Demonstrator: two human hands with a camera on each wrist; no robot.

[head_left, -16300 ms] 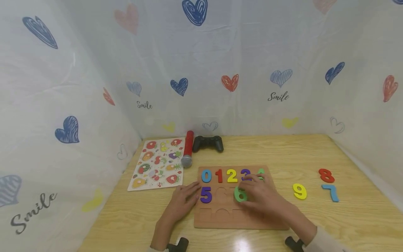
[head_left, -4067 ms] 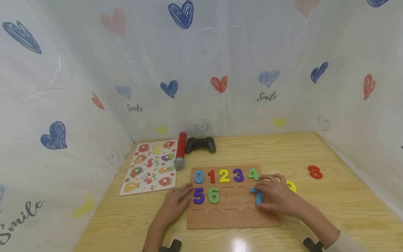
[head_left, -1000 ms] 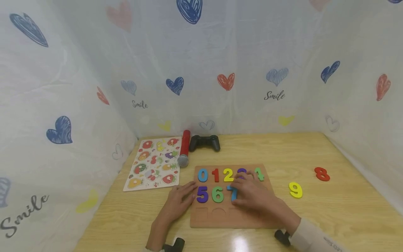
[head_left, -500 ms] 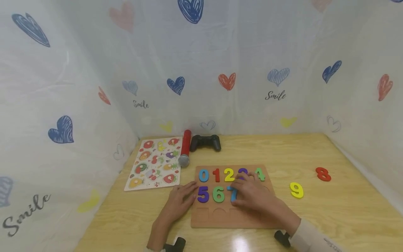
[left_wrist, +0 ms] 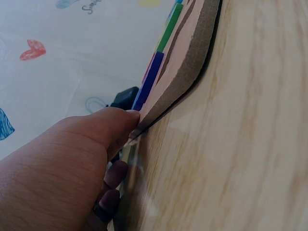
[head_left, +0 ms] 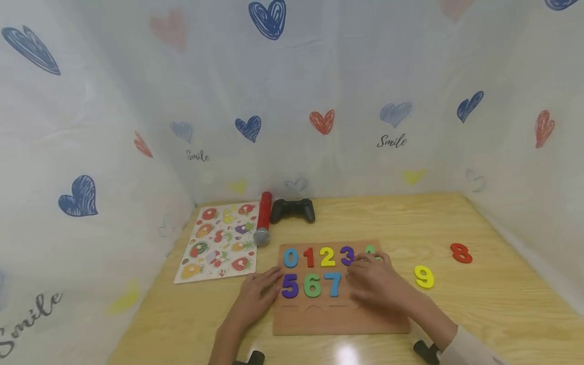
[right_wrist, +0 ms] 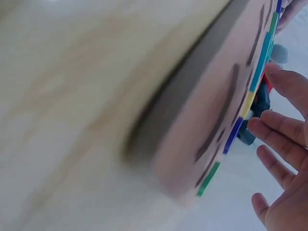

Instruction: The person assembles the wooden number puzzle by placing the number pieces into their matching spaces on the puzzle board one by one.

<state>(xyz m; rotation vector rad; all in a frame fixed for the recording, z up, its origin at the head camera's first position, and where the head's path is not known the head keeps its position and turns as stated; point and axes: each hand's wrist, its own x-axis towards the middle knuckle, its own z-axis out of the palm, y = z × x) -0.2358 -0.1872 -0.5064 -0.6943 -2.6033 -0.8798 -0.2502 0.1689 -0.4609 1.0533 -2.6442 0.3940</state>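
Note:
A wooden number puzzle board (head_left: 296,324) lies on the table with colored digits 0 to 7 in its recesses. My left hand (head_left: 255,299) rests against the board's left side; in the left wrist view its thumb touches the edge by the purple 5 (left_wrist: 149,79). Above the right half of the board is my right hand (head_left: 376,281), partly covering the green 4 (head_left: 370,249). The right wrist view shows that hand (right_wrist: 288,159) with fingers spread and holding nothing. The blue 7 (head_left: 334,284) lies flat beside the green 6 (head_left: 312,285).
A yellow 9 (head_left: 424,277) and a red 8 (head_left: 461,253) lie on the table right of the board. Behind, at left, are a fruit puzzle board (head_left: 180,276), a red microphone (head_left: 264,215) and a black game controller (head_left: 293,209). A heart-printed curtain (head_left: 347,167) surrounds the table.
The 7 came from the table at right into the board's second row, after the 6. My right hand has just let go of it and moved slightly right. The left hand stays put.

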